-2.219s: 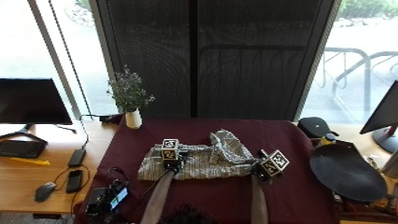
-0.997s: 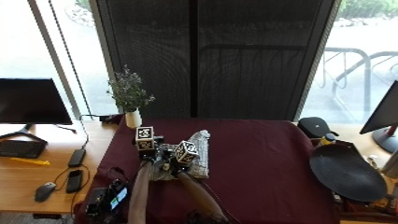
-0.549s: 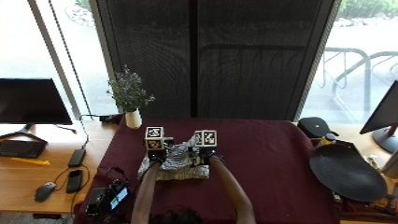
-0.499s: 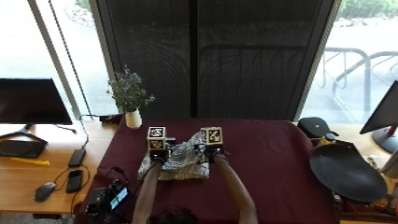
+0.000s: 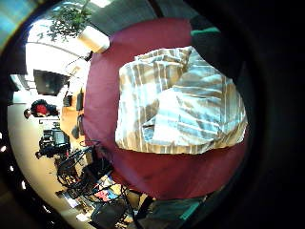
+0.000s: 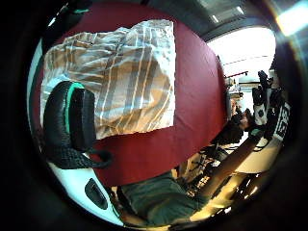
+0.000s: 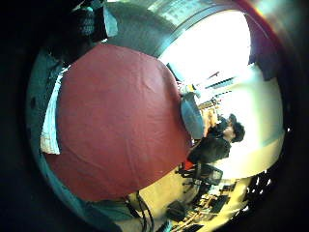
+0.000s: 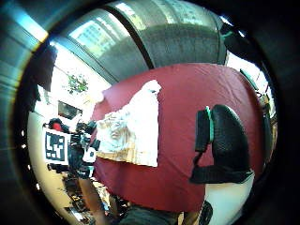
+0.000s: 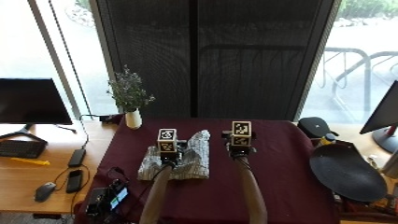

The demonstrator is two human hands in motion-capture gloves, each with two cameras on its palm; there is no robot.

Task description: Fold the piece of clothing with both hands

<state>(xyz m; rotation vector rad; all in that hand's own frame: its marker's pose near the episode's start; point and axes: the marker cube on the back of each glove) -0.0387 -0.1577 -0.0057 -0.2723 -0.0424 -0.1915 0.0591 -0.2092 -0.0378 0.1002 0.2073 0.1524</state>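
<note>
**Neither hand gripped the garment**

Neither hand pinched cloth, as far as we could judge. From the outside view, our left hand (image 9: pixel 168 154) hovered over the one striped garment (image 9: pixel 187 163), fingers hidden; our right hand (image 9: pixel 240 149) hung apart at its three o'clock, over the maroon table (image 9: pixel 280 177). The garment's long axis ran twelve to six.

Left thumb-side palm view: a relaxed finger (image 6: pixel 72 120) lay above the cloth, holding nothing.

Right thumb-side palm view: a straight finger (image 8: pixel 225 140) over bare table, garment well aside. We counted one garment, two hands.
</note>
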